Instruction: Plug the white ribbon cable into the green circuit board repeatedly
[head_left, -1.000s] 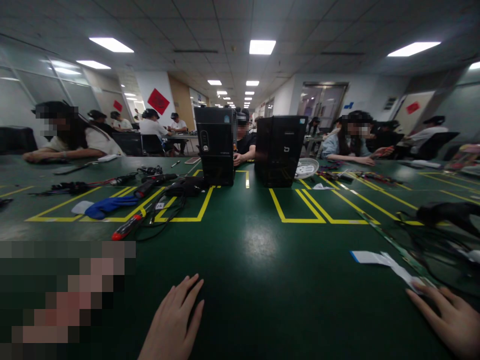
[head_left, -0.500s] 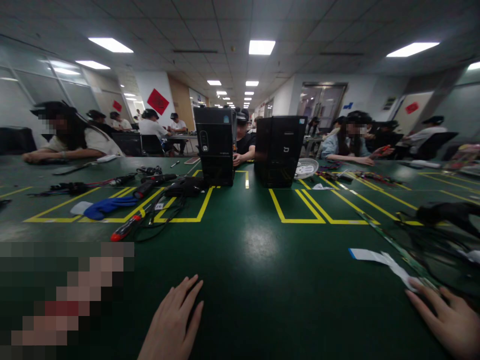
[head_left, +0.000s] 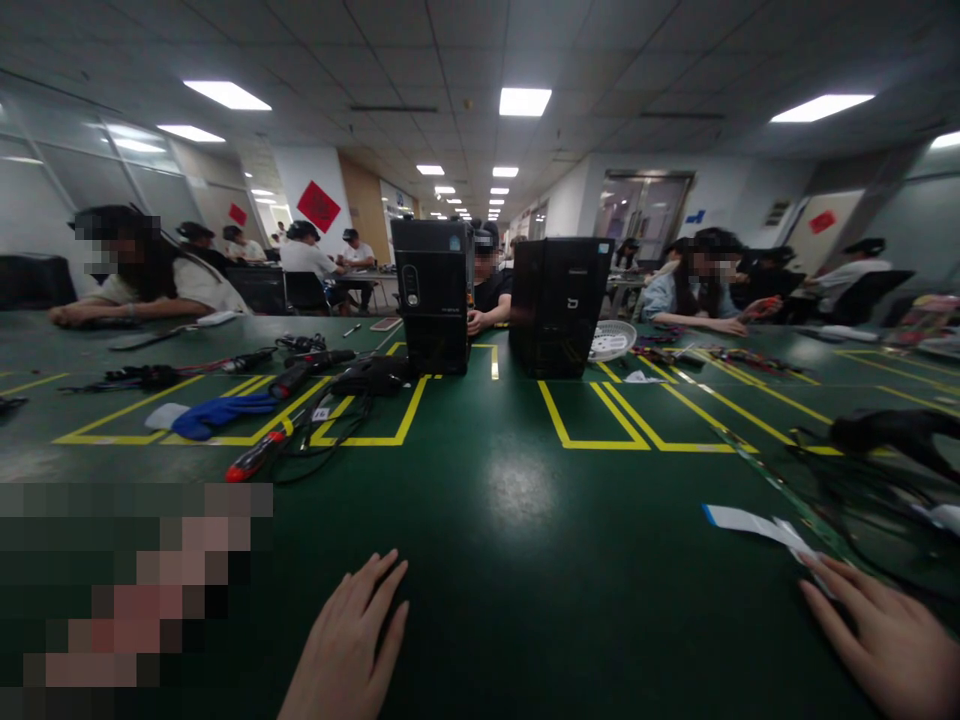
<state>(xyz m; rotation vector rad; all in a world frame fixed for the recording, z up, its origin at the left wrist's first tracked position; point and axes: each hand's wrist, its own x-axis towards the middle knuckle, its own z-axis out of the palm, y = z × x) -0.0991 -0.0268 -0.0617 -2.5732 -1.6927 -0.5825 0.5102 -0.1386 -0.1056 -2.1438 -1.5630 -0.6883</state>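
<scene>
My left hand (head_left: 349,645) lies flat on the dark green table (head_left: 525,560) near the front edge, fingers stretched out and holding nothing. My right hand (head_left: 889,640) rests at the lower right, fingers spread, its fingertips touching the end of a white paper strip (head_left: 757,525). A thin green strip (head_left: 787,495) and black cables (head_left: 870,480) run just beyond it. Two black computer towers (head_left: 433,295) (head_left: 559,303) stand upright at the middle of the table, behind yellow tape boxes.
Left of centre lie a red-handled screwdriver (head_left: 255,457), a blue glove (head_left: 221,412) and tangled black cables (head_left: 330,395). A white basket (head_left: 613,338) sits right of the towers. Several people sit around the far tables. A pixelated patch covers the lower left.
My right hand has slid a little to the left and forward along the paper strip. The view has tipped slightly down. My left hand has stayed in place.
</scene>
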